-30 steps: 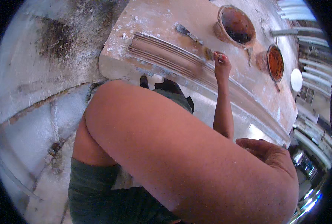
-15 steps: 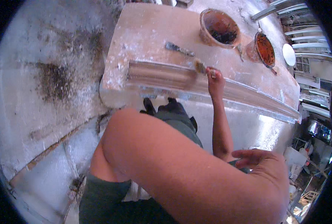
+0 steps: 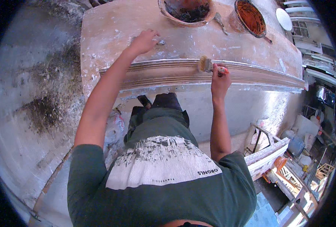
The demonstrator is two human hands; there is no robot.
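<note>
A long grooved moulding point(image 3: 168, 72) lies along the near edge of the worktable. My right hand point(image 3: 220, 81) is closed round the red-tipped handle of a flat paintbrush point(image 3: 205, 64). The brush's pale bristles are over the moulding's far edge; whether they touch it I cannot tell. My left hand point(image 3: 145, 41) reaches across the moulding to the table, its fingers bent round a small flat tool like a putty knife point(image 3: 160, 42). Most of that tool is hidden under the hand; its end sticks out beside the fingertips.
Beyond the moulding stand a wide bucket point(image 3: 187, 23) with dark stuff inside and a smaller orange-lined bucket point(image 3: 251, 19). Another handled tool point(image 3: 221, 24) lies between them. The worktable point(image 3: 111, 34) is splattered white. At the lower right is a white frame point(image 3: 268, 155) among clutter.
My left arm has swung from across my body out to the far left, and its hand has come down onto the flat tool. The right hand still holds the brush over the moulding.
</note>
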